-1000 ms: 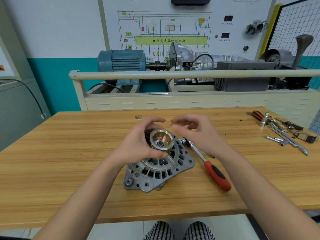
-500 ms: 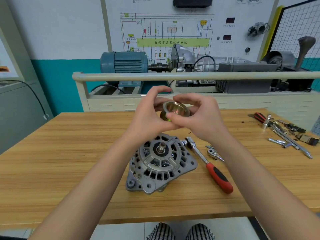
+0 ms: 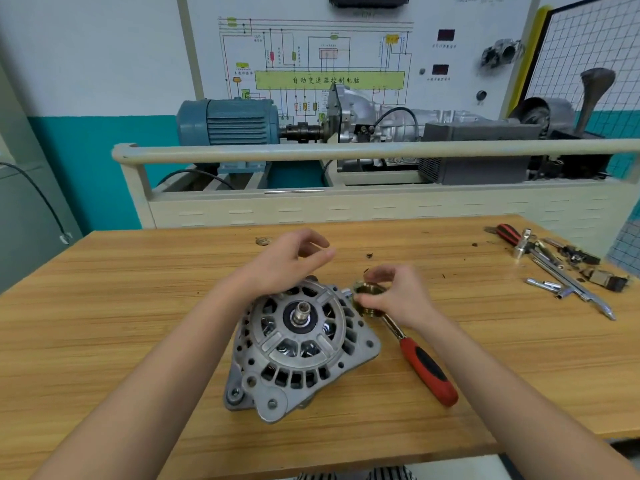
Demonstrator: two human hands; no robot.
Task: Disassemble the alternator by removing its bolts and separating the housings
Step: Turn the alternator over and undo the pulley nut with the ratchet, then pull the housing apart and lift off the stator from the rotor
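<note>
The grey alternator (image 3: 298,351) lies on the wooden table (image 3: 104,323) with its bare shaft (image 3: 300,312) pointing up. My right hand (image 3: 398,296) grips the brass-coloured pulley (image 3: 369,301) just right of the alternator, low over the head of the ratchet wrench. My left hand (image 3: 287,263) hovers behind the alternator's far edge, fingers loosely curled and holding nothing.
A ratchet wrench with a red handle (image 3: 427,370) lies right of the alternator. Loose tools and sockets (image 3: 561,271) are spread at the table's far right. A washer (image 3: 263,241) lies near the far edge. A training rig with a blue motor (image 3: 228,123) stands behind the table.
The pulley came off the shaft, was lifted in both hands, then my right hand carried it down to the right of the alternator. My left hand let go and dropped behind the alternator.
</note>
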